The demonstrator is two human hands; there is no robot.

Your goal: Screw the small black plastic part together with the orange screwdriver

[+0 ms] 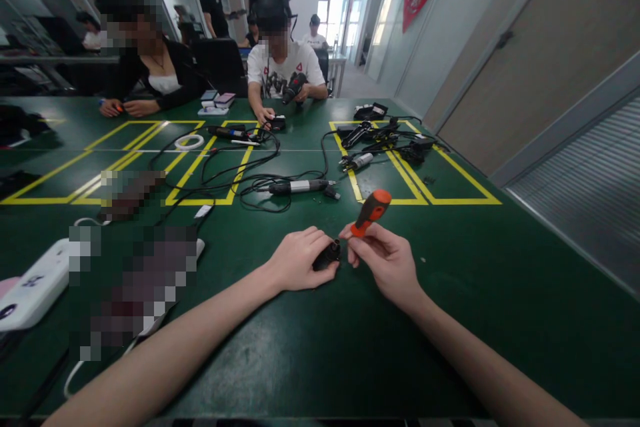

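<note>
My left hand (303, 259) is wrapped round a small black cylindrical part (329, 256) low over the green table. An open round end of that part faces my right hand; the rest is hidden under my fingers. Between its fingers and thumb, my right hand (387, 259) grips a screwdriver (371, 213) with an orange and black handle. The handle leans up and to the right, above my knuckles. Its shaft and tip are hidden by my fingers. The two hands are close together but apart.
Beyond my hands lies a grey and black pen-like power tool (299, 187) with cables. More cables and tools (383, 137) lie at the far right, and a white tape ring (189, 142) at the far left. Power strips (43, 283) lie left. Opposite, a person (285, 70) holds a drill (295, 87).
</note>
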